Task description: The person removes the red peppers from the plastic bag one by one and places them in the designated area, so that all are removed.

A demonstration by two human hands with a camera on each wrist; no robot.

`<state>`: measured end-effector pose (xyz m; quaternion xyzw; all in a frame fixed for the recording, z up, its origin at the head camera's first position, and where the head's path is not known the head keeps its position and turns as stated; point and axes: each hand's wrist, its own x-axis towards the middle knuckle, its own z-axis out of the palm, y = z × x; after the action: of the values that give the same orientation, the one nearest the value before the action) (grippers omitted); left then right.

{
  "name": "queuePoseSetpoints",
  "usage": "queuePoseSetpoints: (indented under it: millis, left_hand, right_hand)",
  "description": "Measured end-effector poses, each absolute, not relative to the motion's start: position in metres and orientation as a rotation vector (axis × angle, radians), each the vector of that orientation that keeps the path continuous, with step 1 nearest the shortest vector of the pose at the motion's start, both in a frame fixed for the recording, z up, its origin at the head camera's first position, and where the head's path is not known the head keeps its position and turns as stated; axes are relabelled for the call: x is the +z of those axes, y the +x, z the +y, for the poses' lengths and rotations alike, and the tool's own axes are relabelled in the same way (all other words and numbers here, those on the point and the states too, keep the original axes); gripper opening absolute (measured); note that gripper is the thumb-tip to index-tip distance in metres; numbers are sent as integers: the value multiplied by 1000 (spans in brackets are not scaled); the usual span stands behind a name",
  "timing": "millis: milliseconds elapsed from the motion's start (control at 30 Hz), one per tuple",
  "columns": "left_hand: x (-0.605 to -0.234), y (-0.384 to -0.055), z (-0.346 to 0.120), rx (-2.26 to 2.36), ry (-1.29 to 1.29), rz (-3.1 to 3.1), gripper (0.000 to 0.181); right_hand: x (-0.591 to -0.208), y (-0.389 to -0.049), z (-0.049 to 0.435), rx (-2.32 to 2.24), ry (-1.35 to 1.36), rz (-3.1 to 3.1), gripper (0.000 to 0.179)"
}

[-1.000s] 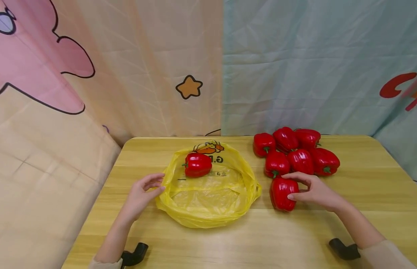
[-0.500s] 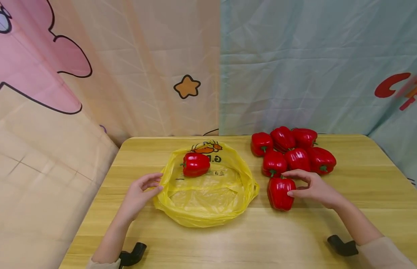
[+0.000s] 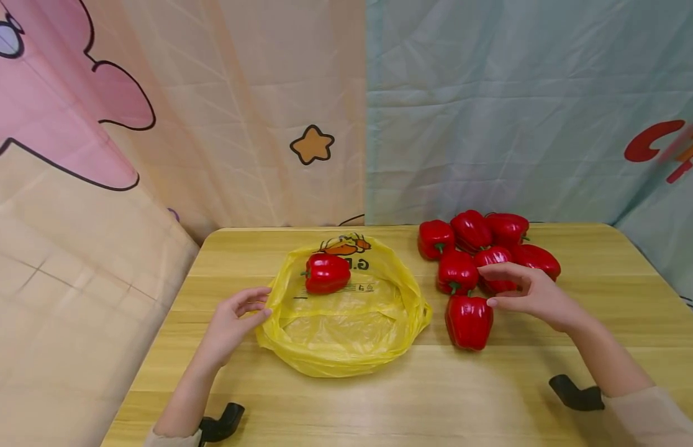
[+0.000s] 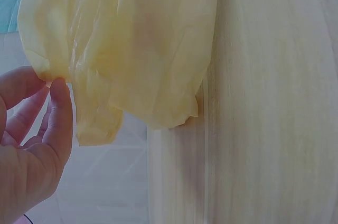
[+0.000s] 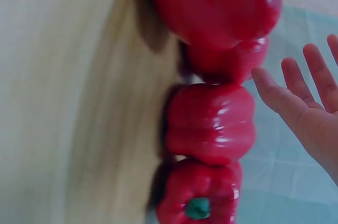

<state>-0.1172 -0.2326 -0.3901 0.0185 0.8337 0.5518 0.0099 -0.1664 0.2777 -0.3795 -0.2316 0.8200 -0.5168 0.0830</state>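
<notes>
A yellow plastic bag (image 3: pixel 341 366) lies with its mouth spread wide, and one red bell pepper (image 3: pixel 327 273) rests inside near the back. My left hand (image 3: pixel 237 320) pinches the bag's left rim between thumb and fingers; the left wrist view shows the yellow film (image 4: pixel 153 49) hanging from the fingertips. To the right of the bag a single bell pepper (image 3: pixel 469 323) stands in front of a group of bell peppers (image 3: pixel 457 272). My right hand (image 3: pixel 539 298) hovers just right of that front pepper, fingers extended and holding nothing. In the right wrist view its fingers (image 5: pixel 319 71) are spread.
The wooden table (image 3: pixel 335 416) ends at a fabric curtain (image 3: pixel 464 112) with cartoon prints. Several peppers touch one another at the back right. Black wrist mounts (image 3: pixel 223 422) sit on both forearms.
My right hand has let go of the front pepper and lifted back to the right. That pepper stays on the table. The left hand keeps its hold on the bag rim.
</notes>
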Motion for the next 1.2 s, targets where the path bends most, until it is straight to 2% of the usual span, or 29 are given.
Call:
queuePoseSetpoints:
  millis: [567, 1200]
  left_hand:
    - [-390, -116, -232, 1720, 42, 2614, 39]
    - [-390, -119, -231, 1729, 49, 2596, 39]
  right_hand:
    - [-343, -181, 244, -1450, -629, 2458, 52]
    - [-337, -207, 200, -1493, -701, 2347, 50]
